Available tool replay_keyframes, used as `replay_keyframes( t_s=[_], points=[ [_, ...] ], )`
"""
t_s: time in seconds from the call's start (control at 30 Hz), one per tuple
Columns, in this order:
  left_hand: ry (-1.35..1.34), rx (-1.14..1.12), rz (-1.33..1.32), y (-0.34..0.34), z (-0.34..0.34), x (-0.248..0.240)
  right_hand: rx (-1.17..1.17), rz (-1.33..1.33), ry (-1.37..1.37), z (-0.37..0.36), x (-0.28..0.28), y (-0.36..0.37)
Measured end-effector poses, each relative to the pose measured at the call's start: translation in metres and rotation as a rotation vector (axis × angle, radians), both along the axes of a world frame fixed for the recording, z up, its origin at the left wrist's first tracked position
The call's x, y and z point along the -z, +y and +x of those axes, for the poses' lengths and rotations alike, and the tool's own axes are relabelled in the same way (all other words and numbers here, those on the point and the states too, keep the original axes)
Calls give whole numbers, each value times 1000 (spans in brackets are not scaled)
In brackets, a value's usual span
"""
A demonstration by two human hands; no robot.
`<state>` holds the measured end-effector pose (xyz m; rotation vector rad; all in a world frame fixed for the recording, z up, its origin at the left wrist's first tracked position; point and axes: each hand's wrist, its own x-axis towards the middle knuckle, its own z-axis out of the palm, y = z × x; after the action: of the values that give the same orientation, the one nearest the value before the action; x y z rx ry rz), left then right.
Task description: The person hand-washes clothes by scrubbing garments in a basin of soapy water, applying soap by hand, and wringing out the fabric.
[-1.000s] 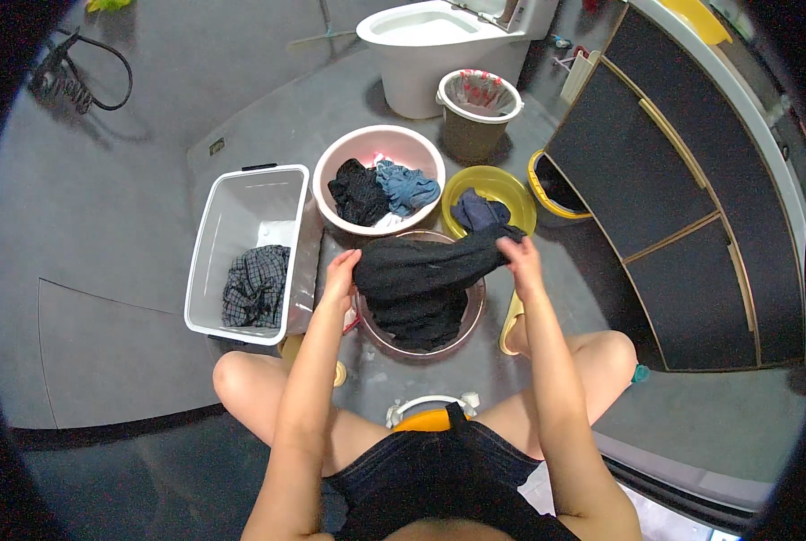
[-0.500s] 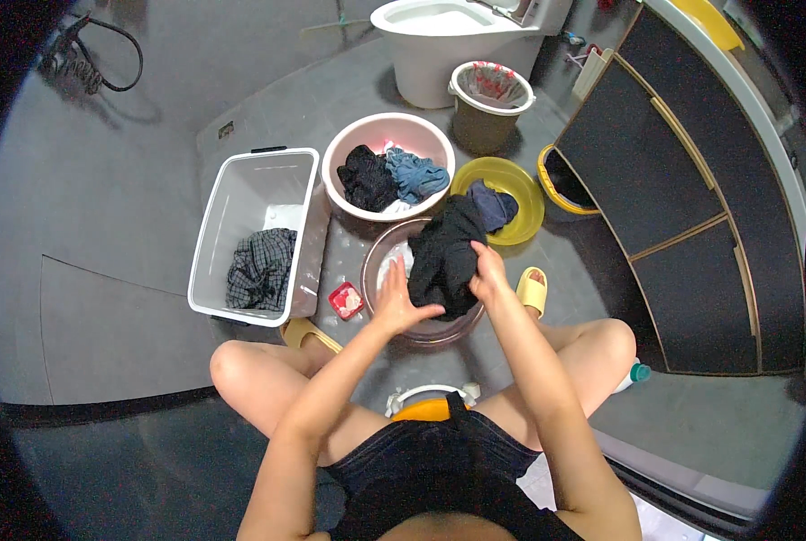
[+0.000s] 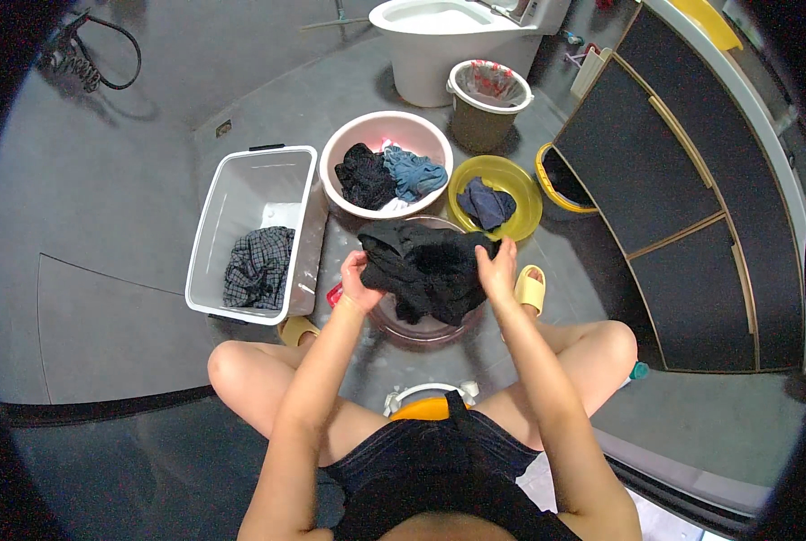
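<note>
A black garment (image 3: 430, 270) is stretched between my two hands above a brown-pink basin (image 3: 412, 334) on the floor. My left hand (image 3: 361, 284) is closed on its left edge. On the other side, my right hand (image 3: 497, 268) grips the right edge, thumb toward the cloth. The garment covers most of that basin's inside. Just behind it stands a pink basin (image 3: 332, 194) with black, blue and white clothes. A yellow-green basin (image 3: 534, 219) to the right holds a dark blue cloth (image 3: 487, 204). Half hidden behind my left wrist is a small red box (image 3: 334, 295).
A clear bin (image 3: 305, 261) at left holds a checked garment (image 3: 259, 268). Farther back are a lined waste bin (image 3: 484, 126) and a toilet (image 3: 430, 63). A dark cabinet (image 3: 682, 198) borders the right side. My feet wear yellow slippers (image 3: 530, 290).
My left hand, open and apart from the cloth before, has moved left and taken hold of the black garment. The garment is now spread wider, and the dark blue cloth shows more fully.
</note>
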<state>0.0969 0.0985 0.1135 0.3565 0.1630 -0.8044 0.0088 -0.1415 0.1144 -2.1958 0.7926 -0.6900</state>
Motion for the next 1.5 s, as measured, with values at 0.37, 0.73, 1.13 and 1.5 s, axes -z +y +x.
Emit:
replay_keyframes(
  t_s=[0.37, 0.73, 1.13, 1.5],
  points=[
    [32, 109, -316, 0, -14, -26, -463, 158, -43, 8, 23, 76],
    [-71, 39, -156, 13, -5, -24, -810, 1372, 651, 12, 24, 61],
    [-911, -244, 1745, 31, 24, -23, -302, 1121, -589, 1, -75, -7],
    [-1233, 174, 992, -27, -7, 34, -807, 1138, -197, -6, -74, 54]
  ],
)
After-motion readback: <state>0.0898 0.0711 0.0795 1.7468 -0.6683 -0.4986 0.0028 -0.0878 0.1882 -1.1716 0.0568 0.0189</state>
